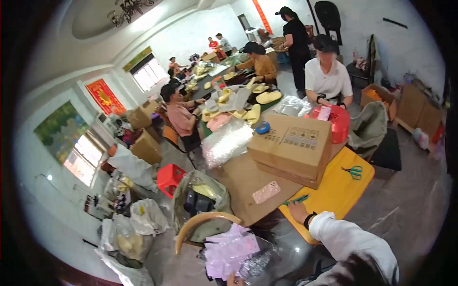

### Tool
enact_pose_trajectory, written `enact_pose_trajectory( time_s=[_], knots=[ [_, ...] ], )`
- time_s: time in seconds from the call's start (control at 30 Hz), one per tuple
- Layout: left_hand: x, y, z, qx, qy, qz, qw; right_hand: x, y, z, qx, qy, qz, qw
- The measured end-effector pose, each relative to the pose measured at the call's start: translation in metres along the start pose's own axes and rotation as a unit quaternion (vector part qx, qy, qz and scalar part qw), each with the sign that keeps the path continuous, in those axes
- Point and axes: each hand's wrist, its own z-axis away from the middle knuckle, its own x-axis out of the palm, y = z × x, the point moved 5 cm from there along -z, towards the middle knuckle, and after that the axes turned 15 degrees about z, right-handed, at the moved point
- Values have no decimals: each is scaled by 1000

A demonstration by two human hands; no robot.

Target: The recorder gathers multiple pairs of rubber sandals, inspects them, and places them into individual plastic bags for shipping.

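At the lower edge my left hand [234, 280] shows only a few fingertips, closed at the bottom of a loose stack of lilac printed packets [233, 250]. Clear crinkled plastic [257, 263] lies against the stack. My right hand [299, 212], in a white sleeve with a dark wristband, rests on the yellow tabletop [329, 205]. Its fingers meet a slim green-handled tool [300, 198], whose exact kind I cannot make out. Teal-handled scissors [353, 172] lie farther right on the same board. A pink patterned phone [266, 192] is left of my right hand.
A large cardboard box [291, 143] stands ahead, with a blue tape roll [262, 127] on it. Across from me a person in white handles a red round container [336, 125]. Slippers [226, 107] cover the long table. A curved wooden chair rail [205, 220] and sack [202, 229] are left.
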Motion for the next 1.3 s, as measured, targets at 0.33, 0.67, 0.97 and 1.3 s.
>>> enact_pose_trajectory(
  time_s=[0.33,0.67,0.97,1.3],
  knots=[
    [58,191,58,-76,-41,-118,989,71,29,-25,-108,-21,132,985],
    [122,270,-5,-59,-291,-207,932,50,49,41,-369,-106,202,901],
    [287,349,-67,152,-615,-31,773,-9,284,184,16,-144,152,978],
    [535,230,-156,150,-649,-67,743,-124,372,327,283,-185,211,917]
  ],
)
